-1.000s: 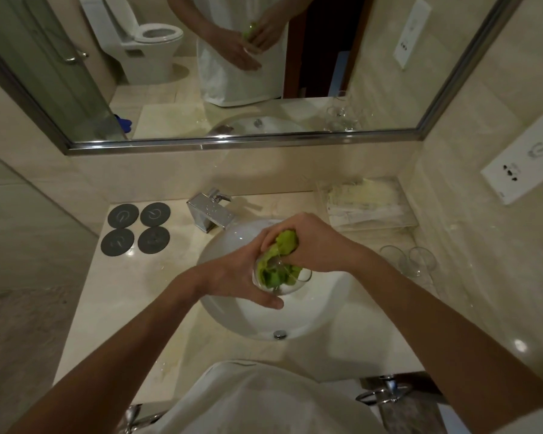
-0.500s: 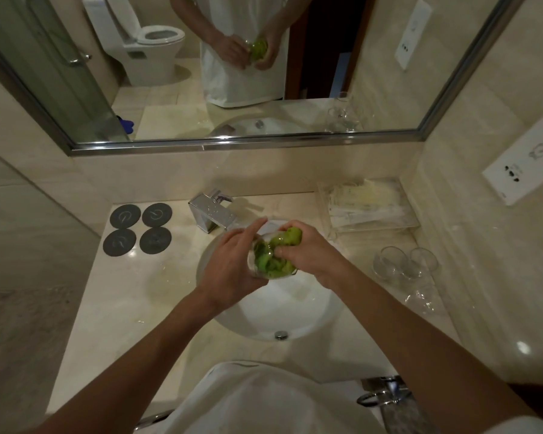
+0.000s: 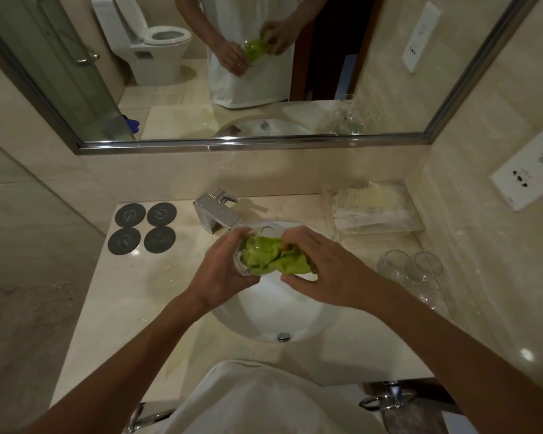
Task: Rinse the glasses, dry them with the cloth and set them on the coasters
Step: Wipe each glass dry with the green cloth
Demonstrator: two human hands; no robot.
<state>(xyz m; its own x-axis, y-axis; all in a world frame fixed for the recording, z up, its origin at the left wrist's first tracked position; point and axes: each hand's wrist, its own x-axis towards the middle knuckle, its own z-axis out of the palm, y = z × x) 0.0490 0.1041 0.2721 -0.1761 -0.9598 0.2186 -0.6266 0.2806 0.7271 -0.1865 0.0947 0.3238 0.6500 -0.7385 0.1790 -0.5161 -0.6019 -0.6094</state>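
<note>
Over the sink (image 3: 311, 321), the left hand (image 3: 223, 274) grips a glass (image 3: 243, 264) while the right hand (image 3: 326, 267) pinches the green cloth (image 3: 276, 260) stuffed inside it.

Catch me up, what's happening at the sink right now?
A person stands over the sink drying a glass. The left hand holds the glass on its side above the basin, and the right hand works a green cloth stuffed into its mouth. The four dark coasters at the back left of the counter hold nothing yet. More glasses wait on the counter to the right, beside a clear tray.
</note>
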